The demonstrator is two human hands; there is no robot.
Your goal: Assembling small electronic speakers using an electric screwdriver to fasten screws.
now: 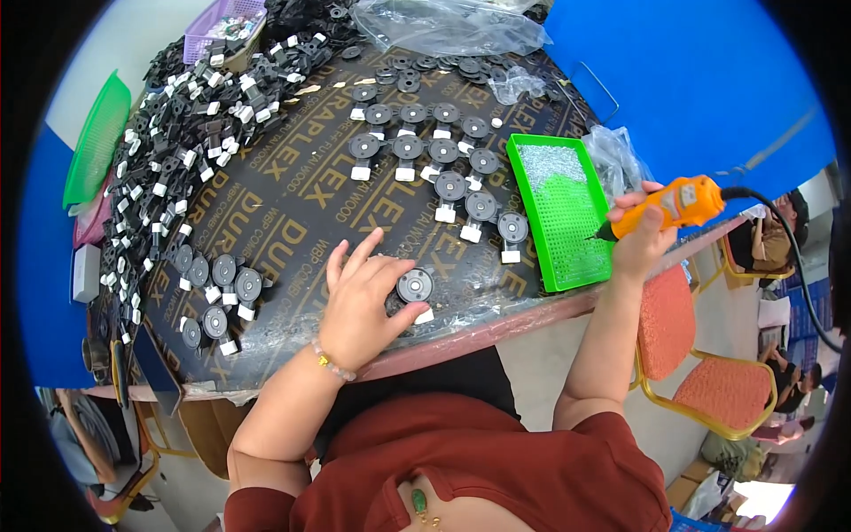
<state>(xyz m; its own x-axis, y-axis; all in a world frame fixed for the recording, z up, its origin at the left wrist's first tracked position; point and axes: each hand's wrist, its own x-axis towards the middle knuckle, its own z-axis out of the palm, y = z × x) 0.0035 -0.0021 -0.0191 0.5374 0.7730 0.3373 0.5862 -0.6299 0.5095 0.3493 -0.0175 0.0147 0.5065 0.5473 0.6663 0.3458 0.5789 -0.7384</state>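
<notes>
The left hand (362, 306) rests at the near edge of the dark table (284, 222), its thumb and forefinger closed narrowly around a round black piece (415, 285) with a white tab, the other fingers spread. That piece lies on the tabletop, apart from the rest. The right hand (645, 232) is wrapped firmly around an orange electric screwdriver (687, 201), its dark cord (802, 257) running off to the right. The screwdriver's tip points left over the green tray (572, 239); whether it touches the tray, I cannot tell. Small silvery screws (550, 162) fill the tray's far end. Similar round pieces (451, 185) stand in rows left of the tray, and a smaller group (214, 322) sits left of the left hand. Beyond, black-and-white parts (191, 133) are heaped along the table's left side.
</notes>
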